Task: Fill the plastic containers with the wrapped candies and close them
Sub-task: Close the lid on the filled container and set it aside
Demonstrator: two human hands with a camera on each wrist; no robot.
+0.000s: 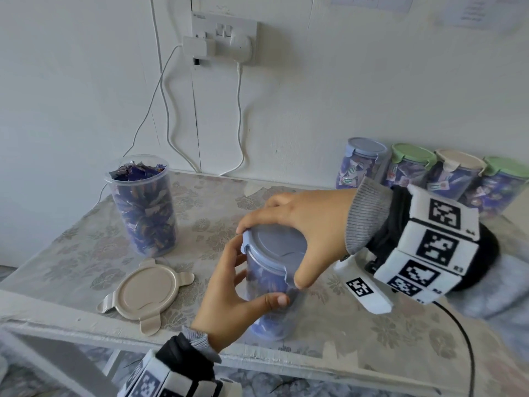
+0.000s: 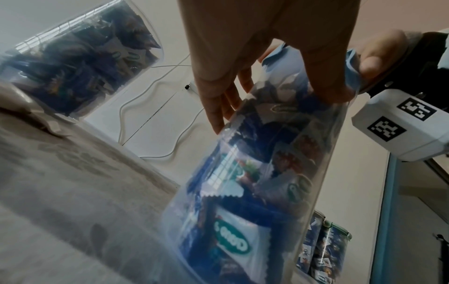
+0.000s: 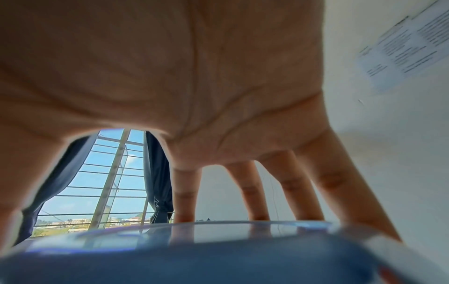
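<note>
A clear container (image 1: 270, 305) (image 2: 255, 192) full of blue wrapped candies stands near the table's front edge with a blue lid (image 1: 274, 242) (image 3: 194, 255) on top. My left hand (image 1: 232, 296) (image 2: 243, 57) grips its side, thumb across the front. My right hand (image 1: 297, 224) (image 3: 170, 76) arches over the lid, fingertips on the far rim and thumb on a front clip. A second container (image 1: 143, 204) (image 2: 80, 63) of candies stands uncovered at the back left. A beige lid (image 1: 146, 293) with four tabs lies flat in front of it.
Several closed, filled containers (image 1: 429, 176) with blue, green and beige lids stand along the wall at the back right. White cables (image 1: 166, 110) hang from a wall socket (image 1: 226, 38) to the table. The patterned tablecloth (image 1: 86, 253) covers the table.
</note>
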